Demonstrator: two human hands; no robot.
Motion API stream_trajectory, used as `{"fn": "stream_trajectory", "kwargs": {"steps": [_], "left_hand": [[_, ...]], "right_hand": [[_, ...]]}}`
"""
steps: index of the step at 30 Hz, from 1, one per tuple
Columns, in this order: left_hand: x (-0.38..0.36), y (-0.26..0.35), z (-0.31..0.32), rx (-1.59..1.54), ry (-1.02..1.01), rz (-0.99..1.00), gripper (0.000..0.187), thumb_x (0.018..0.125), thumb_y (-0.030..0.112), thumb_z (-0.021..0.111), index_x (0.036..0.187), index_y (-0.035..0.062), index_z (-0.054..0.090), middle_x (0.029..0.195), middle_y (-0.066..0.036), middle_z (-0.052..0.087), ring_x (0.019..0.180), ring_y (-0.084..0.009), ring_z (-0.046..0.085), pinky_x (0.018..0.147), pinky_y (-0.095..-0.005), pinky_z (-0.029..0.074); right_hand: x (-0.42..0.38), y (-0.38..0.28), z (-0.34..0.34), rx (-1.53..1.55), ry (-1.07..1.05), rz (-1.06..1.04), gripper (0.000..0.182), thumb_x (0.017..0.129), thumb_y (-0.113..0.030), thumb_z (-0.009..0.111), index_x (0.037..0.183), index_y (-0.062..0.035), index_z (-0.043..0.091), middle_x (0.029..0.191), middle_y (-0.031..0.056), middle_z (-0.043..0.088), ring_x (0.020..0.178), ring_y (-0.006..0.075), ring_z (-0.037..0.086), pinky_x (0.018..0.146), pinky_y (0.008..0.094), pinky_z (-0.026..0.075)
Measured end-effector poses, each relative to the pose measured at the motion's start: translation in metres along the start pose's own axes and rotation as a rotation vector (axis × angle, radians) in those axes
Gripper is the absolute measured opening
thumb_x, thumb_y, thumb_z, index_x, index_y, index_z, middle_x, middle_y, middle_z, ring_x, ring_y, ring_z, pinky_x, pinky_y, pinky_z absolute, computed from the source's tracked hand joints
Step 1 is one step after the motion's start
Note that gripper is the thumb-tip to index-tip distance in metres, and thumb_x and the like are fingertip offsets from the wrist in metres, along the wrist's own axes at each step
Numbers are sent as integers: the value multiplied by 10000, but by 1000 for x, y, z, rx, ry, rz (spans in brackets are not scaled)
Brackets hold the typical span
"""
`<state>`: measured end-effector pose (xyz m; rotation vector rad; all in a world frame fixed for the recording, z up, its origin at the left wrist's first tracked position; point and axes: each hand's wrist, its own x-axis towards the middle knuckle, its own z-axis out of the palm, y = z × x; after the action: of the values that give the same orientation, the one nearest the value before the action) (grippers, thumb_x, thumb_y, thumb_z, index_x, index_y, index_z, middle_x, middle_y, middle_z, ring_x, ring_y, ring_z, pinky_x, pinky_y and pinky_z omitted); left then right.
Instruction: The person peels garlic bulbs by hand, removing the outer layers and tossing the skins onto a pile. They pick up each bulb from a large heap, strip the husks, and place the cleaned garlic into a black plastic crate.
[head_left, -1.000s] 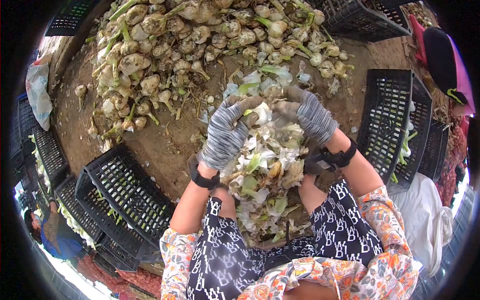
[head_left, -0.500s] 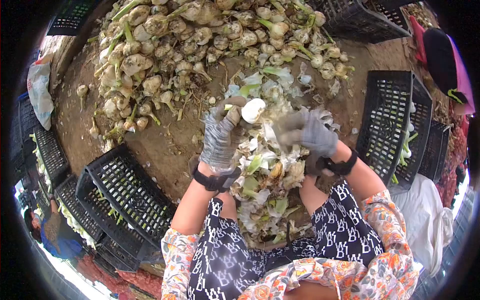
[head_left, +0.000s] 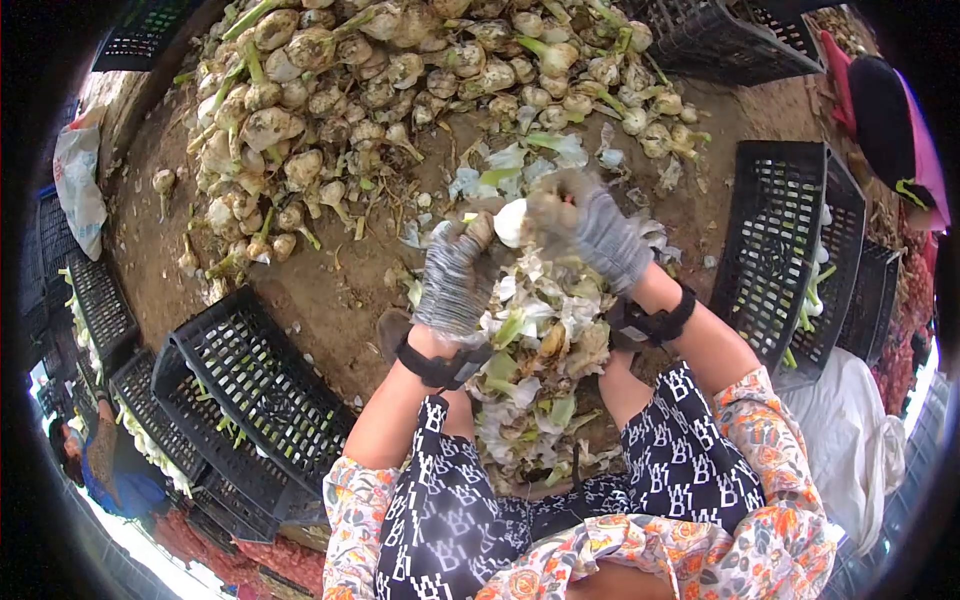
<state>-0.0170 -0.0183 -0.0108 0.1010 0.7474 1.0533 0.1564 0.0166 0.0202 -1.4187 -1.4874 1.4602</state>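
A white, peeled-looking garlic bulb (head_left: 511, 224) is held by its short green stem end in my gloved left hand (head_left: 458, 272), whose fingers are closed around it. My right hand (head_left: 590, 232), also in a grey glove, is at the bulb's right side; its fingers are smeared by motion, and whether they grip the bulb I cannot make out. Below both hands lies a heap of loose garlic skins (head_left: 540, 350) between my legs. Farther forward, a large pile of unpeeled, soil-stained garlic bulbs (head_left: 400, 75) covers the ground.
Black plastic crates (head_left: 260, 390) stand at the left with pale garlic and green stems showing. More black crates (head_left: 775, 250) stand at the right, beside a white sack (head_left: 840, 440). Another person (head_left: 110, 460) is at the far left, and a person in pink (head_left: 905, 140) at the far right.
My right hand has moved up and left, from apart to against the garlic bulb. My left hand has shifted slightly right with the bulb.
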Motion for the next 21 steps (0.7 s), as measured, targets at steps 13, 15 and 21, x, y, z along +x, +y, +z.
{"fn": "stream_trajectory", "kwargs": {"steps": [13,15,21], "left_hand": [[-43,50,8,808,373,599,377,827,285,617,1077,14,539,1001,-77,608,912,-166,569,804,-286,463],[-80,83,14,1231,479,753,409,855,326,554,1121,21,501,1074,-100,582,992,-193,549,893,-322,435],[-202,155,-50,1512,1197,984,438,910,383,433,1177,36,462,1160,-158,519,1033,-264,529,944,-392,413]], "right_hand": [[14,71,-54,-392,2,171,348,772,-111,593,1096,-1,530,994,150,596,919,241,581,803,334,473],[25,87,-73,-695,203,85,351,759,-106,580,1090,-1,528,1036,193,574,971,307,560,834,360,455],[72,98,-116,-1158,346,165,402,787,-142,549,1166,-18,496,1151,239,516,1100,363,484,905,415,423]]}}
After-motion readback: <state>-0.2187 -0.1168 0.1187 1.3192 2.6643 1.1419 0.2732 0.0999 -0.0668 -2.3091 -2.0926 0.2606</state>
